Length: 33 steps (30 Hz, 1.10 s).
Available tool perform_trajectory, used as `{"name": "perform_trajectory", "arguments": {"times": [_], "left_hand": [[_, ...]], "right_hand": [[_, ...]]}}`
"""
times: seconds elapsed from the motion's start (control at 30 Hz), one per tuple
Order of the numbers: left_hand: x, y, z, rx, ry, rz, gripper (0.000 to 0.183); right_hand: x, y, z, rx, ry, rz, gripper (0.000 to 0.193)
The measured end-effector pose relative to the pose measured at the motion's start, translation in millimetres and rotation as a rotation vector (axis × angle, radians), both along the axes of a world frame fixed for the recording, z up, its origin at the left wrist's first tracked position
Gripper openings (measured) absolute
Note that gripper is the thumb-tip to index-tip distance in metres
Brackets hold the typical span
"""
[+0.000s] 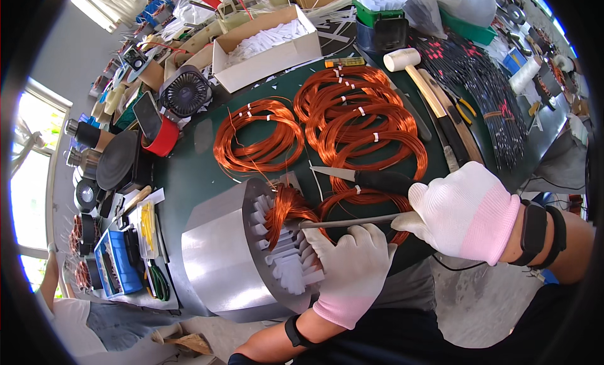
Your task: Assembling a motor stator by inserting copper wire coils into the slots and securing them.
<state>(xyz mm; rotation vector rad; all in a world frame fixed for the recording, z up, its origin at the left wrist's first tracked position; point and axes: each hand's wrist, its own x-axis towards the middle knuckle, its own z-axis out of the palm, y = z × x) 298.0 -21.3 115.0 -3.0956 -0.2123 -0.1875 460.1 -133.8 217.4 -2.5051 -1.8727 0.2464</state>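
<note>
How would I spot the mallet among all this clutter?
Find the dark green table and the copper wire coils on it. Right of them, beyond the right hand, lies the mallet. Its chunky cream head sets it apart from the slim tools beside it.

No words, numbers or signs are reading clearly. Small white bands [362, 111] are wrapping the copper wire coils [327, 123] toward the far side of the worktop [182, 163], showing no legible marks.
</note>
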Motion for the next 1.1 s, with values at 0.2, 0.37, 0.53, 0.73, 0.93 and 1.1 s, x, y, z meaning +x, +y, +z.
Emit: {"name": "perform_trajectory", "arguments": {"times": [0.2,0.37,0.53,0.73,0.93,1.1], "left_hand": [[3,2,-8,-0.034,-0.078,-0.018,0.039],[3,1,1,0.014,-0.064,-0.031,0.04],[1,-1,5,0.019,-0.04,0.012,0.044],[-55,6,36,-0.406,-0.445,-0.55,0.039],[-158,113,59,-0.576,-0.42,-0.104,0.034],[-129,189,11,-0.846,-0.612,0.086,0.054]], "right_hand": [[-5,2,5,-0.067,-0.051,-0.024,0.044],[-4,-1,10,0.032,-0.045,-0.005,0.043],[0,-1,8,0.003,0.021,-0.01,0.046],[-9,-10,-19,0.177,0.057,0.026,0.038],[-26,-2,-16,0.186,0.126,-0.038,0.02],[-43,39,-3,0.131,0.111,0.029,0.011]]}}
